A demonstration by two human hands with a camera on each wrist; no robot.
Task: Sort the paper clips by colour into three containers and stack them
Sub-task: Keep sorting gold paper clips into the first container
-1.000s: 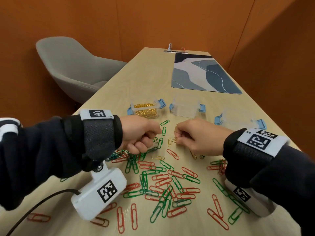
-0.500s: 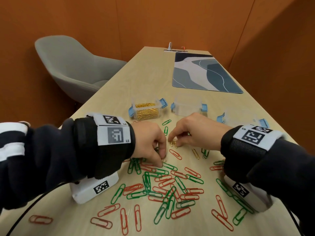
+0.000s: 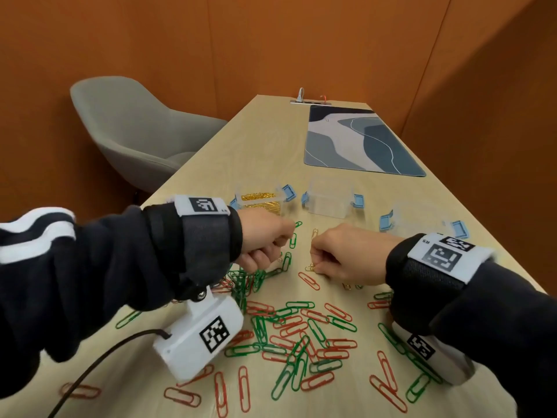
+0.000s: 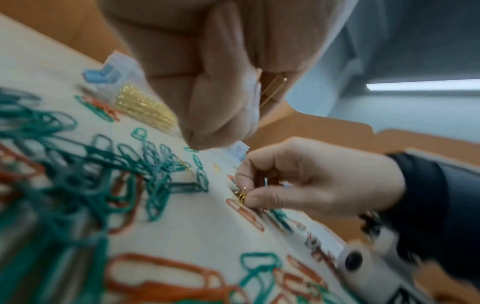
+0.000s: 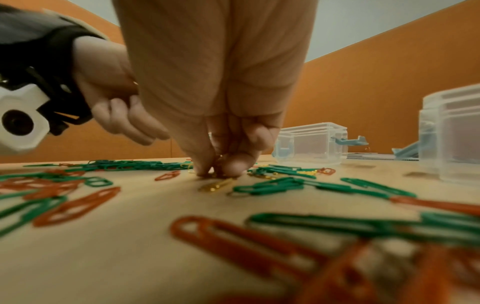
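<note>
Left hand [image 3: 265, 241] now raised — gold clips [image 4: 272, 90] pinched; right hand [image 3: 343, 257] pinching gold clip [image 3: 310, 268].

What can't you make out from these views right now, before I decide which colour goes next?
- How many gold clips the left hand holds: curled fingers hide them in head and left wrist views.
- Whether the right hand has lifted its gold clips: fingertips cover them in the right wrist view.
- Contents of the rightmost container: too faint in the head view, cropped in the right wrist view.
</note>
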